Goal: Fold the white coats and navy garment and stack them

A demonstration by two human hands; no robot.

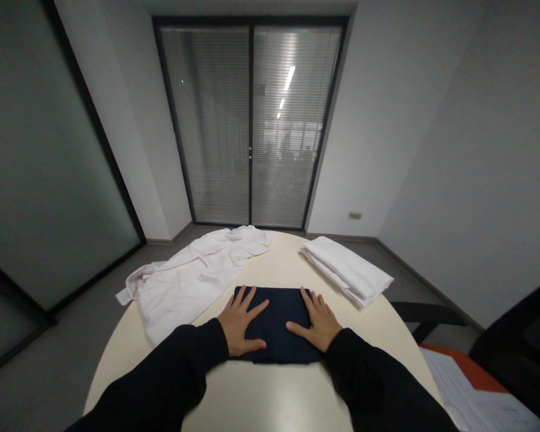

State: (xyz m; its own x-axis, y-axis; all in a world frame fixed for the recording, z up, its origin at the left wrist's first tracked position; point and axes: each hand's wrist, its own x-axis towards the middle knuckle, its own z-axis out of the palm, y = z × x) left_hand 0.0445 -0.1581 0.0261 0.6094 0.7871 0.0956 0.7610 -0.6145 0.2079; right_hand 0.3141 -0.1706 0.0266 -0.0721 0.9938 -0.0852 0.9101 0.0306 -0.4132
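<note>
Folded navy cloth [276, 324], one, a roughly rectangular bundle lying flat on the round cream table [270, 399], near the wearer. Garment type cannot be told; both side edges partly covered by hands.

Left hand [239, 327]: open, palm down, fingers spread over the cloth's left part; pressing or resting, grasping nothing.

Right hand [317, 324]: likewise open and splayed on the right part, thumb pointing inward; grasping nothing. Black sleeves run out of view at the bottom.

White garment [193, 279], one, rumpled, spread at the table's left and far side; cut unclear.

Folded white cloth [346, 270], one, layered, far right of the table; inner layers hidden.

Black chair [522, 342], cut off at right. Beside it, papers [472, 396] on an orange surface [477, 369]; markings illegible.

Glazed double door [251, 126], with blinds; shapes beyond blurred.
</note>
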